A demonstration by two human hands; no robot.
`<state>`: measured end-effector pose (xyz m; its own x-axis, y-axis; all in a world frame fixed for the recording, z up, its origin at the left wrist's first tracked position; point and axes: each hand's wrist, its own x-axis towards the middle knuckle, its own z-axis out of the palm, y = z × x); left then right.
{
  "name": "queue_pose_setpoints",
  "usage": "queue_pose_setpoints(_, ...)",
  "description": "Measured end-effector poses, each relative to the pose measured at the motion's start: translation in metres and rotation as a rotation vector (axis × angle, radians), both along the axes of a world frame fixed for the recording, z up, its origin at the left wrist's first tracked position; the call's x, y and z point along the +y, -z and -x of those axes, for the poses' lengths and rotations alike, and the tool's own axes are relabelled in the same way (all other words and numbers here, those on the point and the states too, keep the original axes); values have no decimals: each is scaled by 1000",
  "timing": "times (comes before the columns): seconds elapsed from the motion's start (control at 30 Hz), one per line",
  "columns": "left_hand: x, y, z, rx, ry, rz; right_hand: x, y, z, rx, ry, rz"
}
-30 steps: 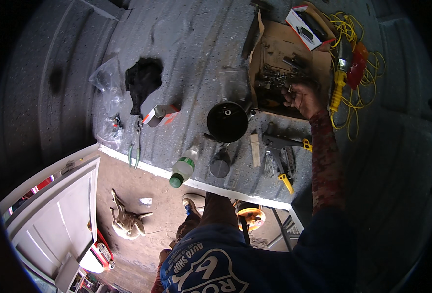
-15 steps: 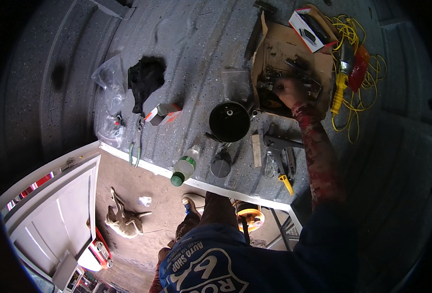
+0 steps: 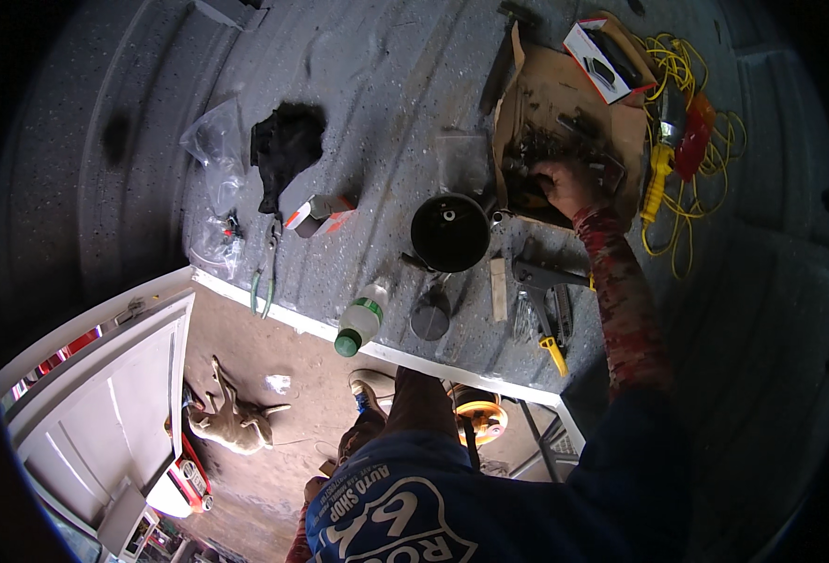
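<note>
My right hand (image 3: 572,188) reaches down into an open cardboard box (image 3: 546,80) at the far right of the grey speckled surface. Its fingers are curled in among dark loose metal parts (image 3: 538,141), and whatever they grip is hidden. Left of the box stands a round black pot-like container (image 3: 450,235) with a small pale ring inside. My left hand (image 3: 315,488) hangs low beside my body, mostly hidden by the blue shirt, its fingers not showing. A caulking gun (image 3: 538,274) and a yellow-handled tool (image 3: 551,355) lie near my right forearm.
A green-capped bottle (image 3: 360,324) and a dark round can (image 3: 429,314) stand near the white edge (image 3: 405,358). Pliers (image 3: 270,267), a black cloth (image 3: 285,155) and a plastic bag (image 3: 218,155) lie left. A yellow cord (image 3: 686,225) coils right. A dog (image 3: 236,427) lies below.
My right hand has shifted slightly right and down inside the box, its fingers still curled. The whole view has moved a little. The dog has moved its head.
</note>
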<state>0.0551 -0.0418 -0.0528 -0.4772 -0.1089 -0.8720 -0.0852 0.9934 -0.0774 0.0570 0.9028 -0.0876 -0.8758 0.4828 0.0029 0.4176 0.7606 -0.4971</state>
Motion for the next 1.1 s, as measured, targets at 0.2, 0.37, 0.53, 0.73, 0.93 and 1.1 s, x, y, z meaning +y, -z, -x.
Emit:
queue_pose_setpoints(0.2,-1,5,1,-5,-6,-4,0,-11,-2,-211,11,-31)
queue_pose_setpoints(0.37,-1,8,-1,3,-14,-15,-6,-16,-1,205,287,642)
queue_pose_setpoints(0.53,-4,9,-1,-3,-8,-16,-11,-13,-8,206,341,978)
queue_pose_setpoints(0.73,-7,8,-3,-5,-9,-16,-31,0,8,64,211,258)
queue_pose_setpoints(0.93,-9,8,-8,-3,-17,-20,-29,3,18,8,163,-79)
queue_pose_setpoints(1.1,-12,11,-10,-3,-20,-24,-32,1,23,-49,87,-132)
